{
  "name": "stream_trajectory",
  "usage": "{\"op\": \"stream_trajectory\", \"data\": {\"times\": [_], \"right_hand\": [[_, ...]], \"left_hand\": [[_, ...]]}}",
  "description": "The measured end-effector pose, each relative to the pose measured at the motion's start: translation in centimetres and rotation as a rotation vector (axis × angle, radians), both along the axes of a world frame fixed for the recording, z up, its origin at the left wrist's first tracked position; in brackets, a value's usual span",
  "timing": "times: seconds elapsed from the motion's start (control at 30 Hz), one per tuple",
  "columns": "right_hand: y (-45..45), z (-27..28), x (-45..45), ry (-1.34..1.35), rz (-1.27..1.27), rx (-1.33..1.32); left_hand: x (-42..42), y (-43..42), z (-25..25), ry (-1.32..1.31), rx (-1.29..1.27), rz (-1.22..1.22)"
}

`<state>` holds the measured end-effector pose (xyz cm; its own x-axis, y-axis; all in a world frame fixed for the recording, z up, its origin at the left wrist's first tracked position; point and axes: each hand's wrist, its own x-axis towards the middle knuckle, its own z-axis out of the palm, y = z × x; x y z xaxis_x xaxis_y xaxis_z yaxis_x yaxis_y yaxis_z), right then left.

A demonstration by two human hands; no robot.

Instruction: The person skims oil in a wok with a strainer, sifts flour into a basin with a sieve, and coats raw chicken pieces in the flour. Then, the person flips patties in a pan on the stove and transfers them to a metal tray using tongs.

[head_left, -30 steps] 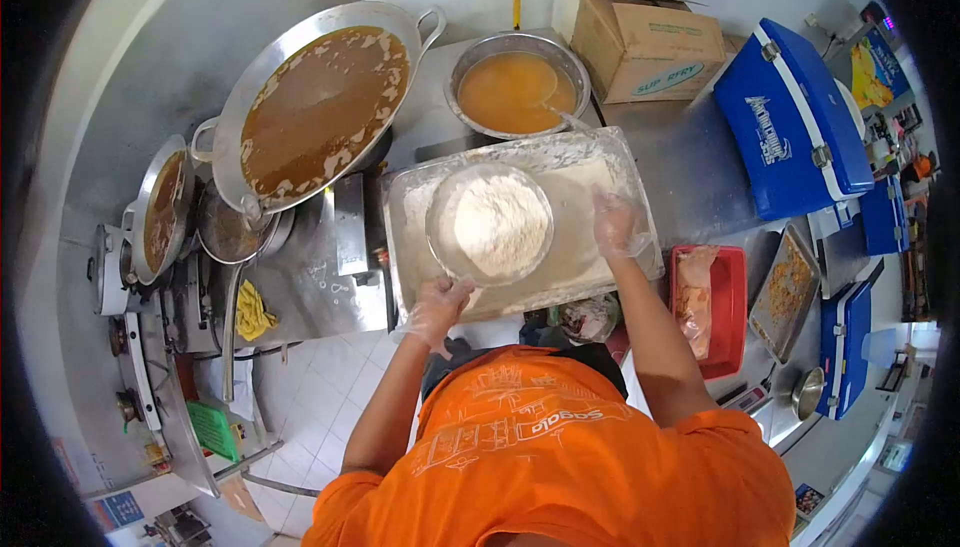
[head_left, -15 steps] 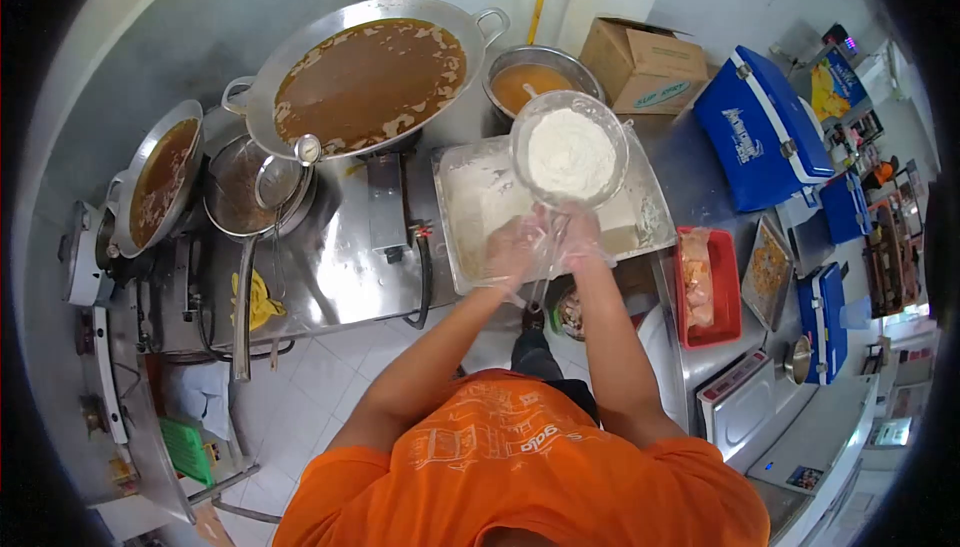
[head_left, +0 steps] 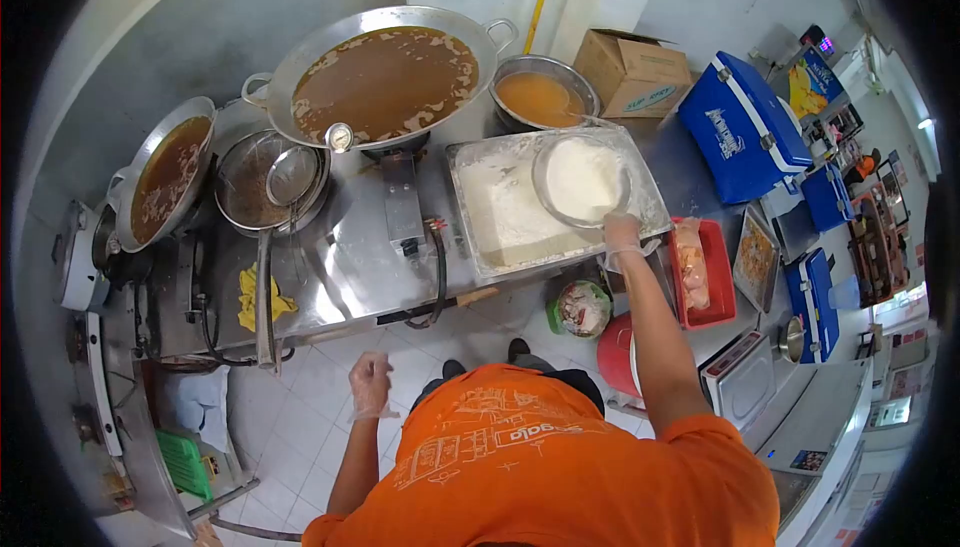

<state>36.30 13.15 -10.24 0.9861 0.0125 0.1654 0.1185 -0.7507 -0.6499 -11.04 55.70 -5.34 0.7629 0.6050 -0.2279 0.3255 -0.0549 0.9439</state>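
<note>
A round sieve full of white flour (head_left: 583, 177), slightly blurred, is over the right part of a metal tray (head_left: 455, 187) dusted and layered with flour. My right hand (head_left: 622, 232), in a clear plastic glove, is closed at the near side of the sieve, where its handle begins; the rest of the handle is hidden. My left hand (head_left: 370, 379), also gloved, is away from the tray, low over the floor in front of the counter. Its fingers are curled in, and nothing shows in them.
A large wok of brown oil (head_left: 385, 82), a smaller wok (head_left: 170, 182) and a strainer over a pot (head_left: 240, 202) stand left. Behind the tray is a bowl of orange liquid (head_left: 545, 97). Right are a red bin of raw meat (head_left: 715, 292) and a blue cooler (head_left: 740, 132).
My left hand has let go of the sieve handle and moved down and left, curling its fingers. With my right hand still on it, the sieve has shifted toward the tray's right part.
</note>
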Motion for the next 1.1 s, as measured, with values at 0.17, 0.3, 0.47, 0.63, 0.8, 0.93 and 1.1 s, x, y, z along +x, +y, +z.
{"op": "stream_trajectory", "data": {"times": [0.17,0.3,0.47,0.63,0.8,0.93,1.1], "right_hand": [[2.0,1.0,-0.9,-0.042,0.126,-0.368],[1.6,-1.4,1.4,0.033,0.09,-0.239],[2.3,3.6,0.1,-0.061,0.257,-0.724],[4.8,4.3,0.2,0.216,-0.041,-0.547],[0.8,-1.3,3.2,0.105,0.156,-0.99],[1.6,1.7,-1.0,0.437,0.087,0.367],[0.4,2.2,0.9,0.507,-0.012,0.368]], "left_hand": [[-8.5,2.0,-10.9,0.2,0.232,0.189],[-17.8,3.0,-20.9,0.419,-0.071,0.46],[-22.0,1.8,-20.2,0.699,-0.2,0.499],[-22.6,2.0,-21.4,0.661,-0.36,0.577],[-22.4,3.5,-22.9,0.395,-0.703,0.611],[-20.4,3.2,-20.0,0.563,-0.454,0.524],[-21.1,3.7,-19.9,0.862,0.184,-0.008]]}}
